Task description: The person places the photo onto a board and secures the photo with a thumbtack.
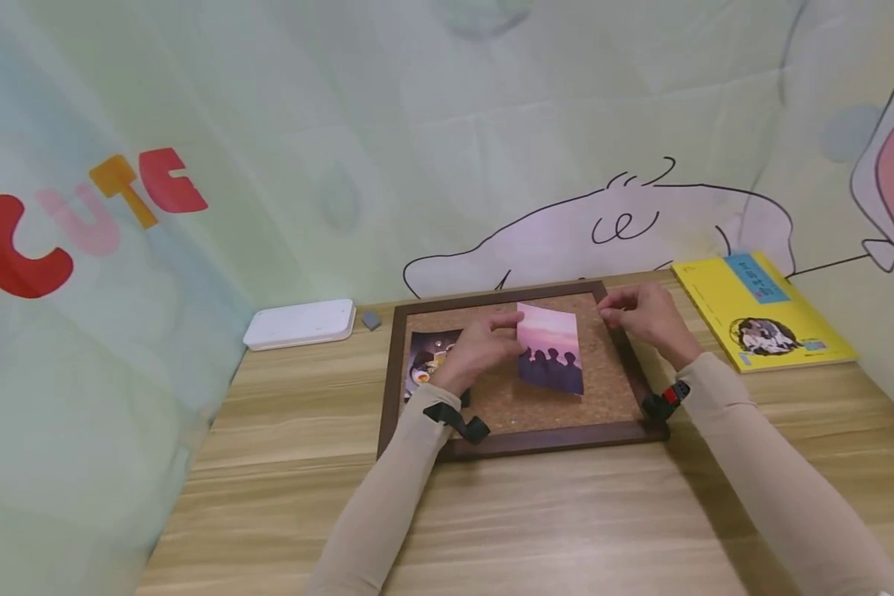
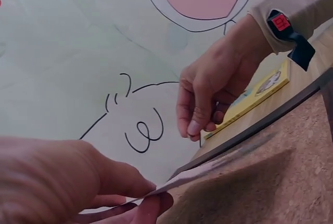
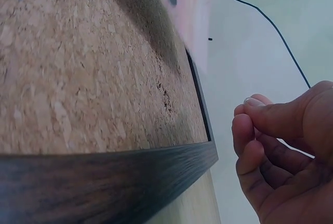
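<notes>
My left hand point(image 1: 484, 348) pinches the left edge of a photo print point(image 1: 550, 364) with a pink sky and dark silhouettes, held raised above a cork board point(image 1: 495, 418) with a dark wooden frame. The left wrist view shows the thumb on top of the print point(image 2: 190, 176) and fingers beneath it. Beyond the board's right side, my right hand point(image 1: 648, 319) hovers with thumb and forefinger tips together. In the right wrist view that hand point(image 3: 283, 154) has curled fingers; no object shows clearly between the tips. A second, dark food photo point(image 1: 420, 364) lies on the board's left, partly covered by my left hand.
A yellow book point(image 1: 730, 310) lies on the wooden table point(image 1: 566, 513) to the right of the board. At the back left are a white flat case point(image 1: 300, 324) and a small grey block point(image 1: 371, 320). A printed curtain point(image 1: 343, 124) hangs behind the table.
</notes>
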Motion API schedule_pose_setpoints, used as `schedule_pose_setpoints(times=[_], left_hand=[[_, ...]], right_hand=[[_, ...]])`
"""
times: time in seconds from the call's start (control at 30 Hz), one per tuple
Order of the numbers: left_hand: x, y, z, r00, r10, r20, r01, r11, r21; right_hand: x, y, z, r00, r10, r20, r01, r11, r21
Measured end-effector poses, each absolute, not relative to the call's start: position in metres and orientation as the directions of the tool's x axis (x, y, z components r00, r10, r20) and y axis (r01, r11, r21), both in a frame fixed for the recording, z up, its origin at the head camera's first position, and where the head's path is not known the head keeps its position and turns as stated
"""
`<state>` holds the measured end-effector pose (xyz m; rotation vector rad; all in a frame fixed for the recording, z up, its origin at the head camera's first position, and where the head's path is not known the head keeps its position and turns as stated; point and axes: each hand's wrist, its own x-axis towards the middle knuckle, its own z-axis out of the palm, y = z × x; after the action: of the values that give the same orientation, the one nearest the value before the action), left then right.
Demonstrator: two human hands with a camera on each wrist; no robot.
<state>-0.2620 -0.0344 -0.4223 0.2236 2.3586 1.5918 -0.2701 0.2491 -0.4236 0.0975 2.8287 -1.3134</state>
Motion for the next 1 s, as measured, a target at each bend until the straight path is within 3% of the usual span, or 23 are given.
schedule_pose_setpoints(times=[0.53, 1.0], left_hand=[[-0.267, -0.002, -0.441, -0.953, 0.297, -0.064, 0.08, 0.447, 0.891], [-0.263, 0.011, -0.455, -0.946, 0.322, -0.029, 0.165, 0.558, 0.813]], right_hand=[[-0.268, 0.245, -0.423, -1.0, -0.017, -0.003, -0.008, 0.625, -0.78], [-0.276, 0.236, -0.425, -0.996, -0.06, -0.066, 0.011, 0.656, -0.755]])
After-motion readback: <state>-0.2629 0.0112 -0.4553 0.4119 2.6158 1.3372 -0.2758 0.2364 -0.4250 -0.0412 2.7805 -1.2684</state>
